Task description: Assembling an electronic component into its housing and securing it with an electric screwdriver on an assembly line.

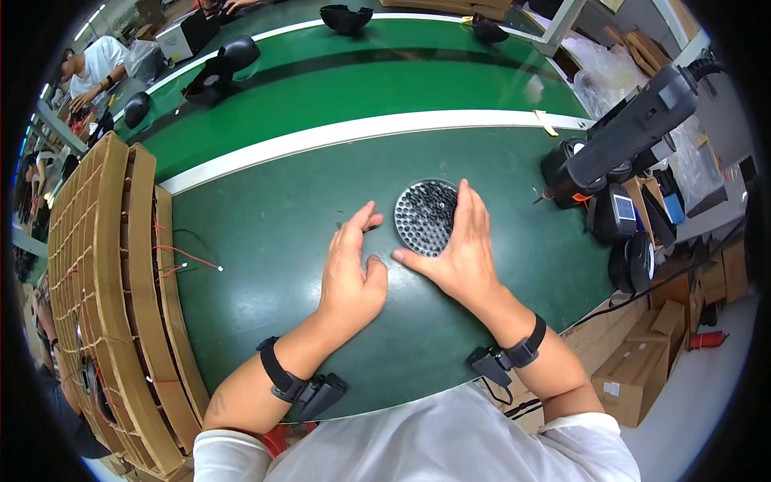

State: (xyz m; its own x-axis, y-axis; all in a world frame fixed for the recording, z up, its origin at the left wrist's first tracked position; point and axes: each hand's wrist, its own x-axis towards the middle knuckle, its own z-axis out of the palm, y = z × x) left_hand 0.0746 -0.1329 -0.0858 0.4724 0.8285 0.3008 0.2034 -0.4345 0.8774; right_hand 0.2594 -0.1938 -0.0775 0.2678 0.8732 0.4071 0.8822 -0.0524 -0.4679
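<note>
A round, clear-rimmed dish (419,231) lies on the green tabletop in front of me. Rows of small dark round spots cover its near and left part, and tiny black pieces, too small to name, are heaped toward its far right. My right hand (470,249) curves around the dish's right side, fingers stretched out along the rim and thumb apart below its near edge. To the left of the dish, my left hand (352,265) hovers with nothing in it, fingers slightly bent and thumb apart. Each wrist wears a black strap with a small device.
Cardboard divider trays (112,297) with red wires stand along the left edge. Black housings (622,213) and a large dark grey handheld device (634,120) crowd the right. Beyond a white rail (361,128), a green belt (361,88) carries black shells. A co-worker (96,68) sits far left.
</note>
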